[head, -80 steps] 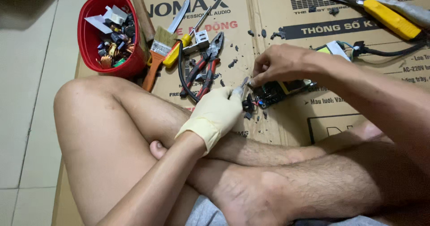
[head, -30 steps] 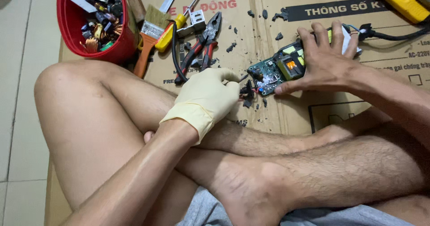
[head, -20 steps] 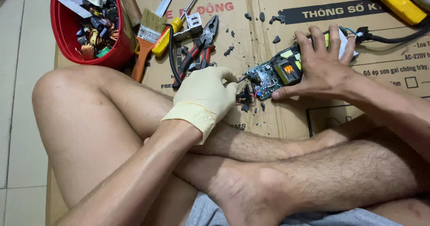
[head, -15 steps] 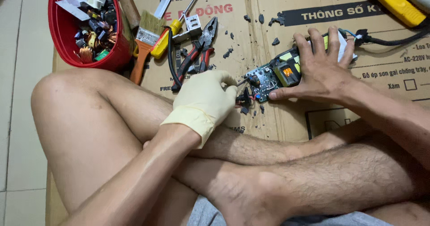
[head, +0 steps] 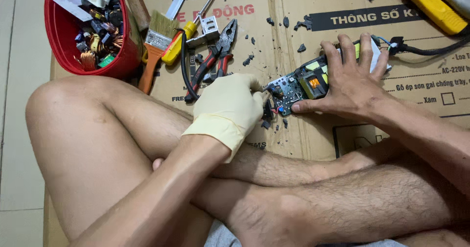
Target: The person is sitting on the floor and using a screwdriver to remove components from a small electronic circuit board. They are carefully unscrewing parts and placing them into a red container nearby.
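Note:
A small green circuit board [head: 298, 84] with a yellow transformer lies on flattened cardboard [head: 303, 139] in front of my crossed legs. My right hand [head: 353, 80], bare, lies flat over the board's right half and presses it down. In a cream rubber glove, my left hand [head: 230, 107] is closed around a thin metal tool whose tip [head: 268, 87] touches the board's left end. Most of the tool is hidden inside the glove. Black plastic fragments [head: 268, 114] lie just below the board.
A red bowl [head: 66, 41] with copper coils and small parts stands at the top left. Beside it lie a paintbrush [head: 152, 46], a yellow-handled screwdriver [head: 188, 34] and red-handled pliers [head: 215, 56]. A yellow tool [head: 433, 7] and black cable [head: 431, 49] lie at the top right. Floor tiles lie left.
My right hand went from pinching above the board to lying flat on it. The gloved left hand kept its tool at the board's left end. The view drifted slightly.

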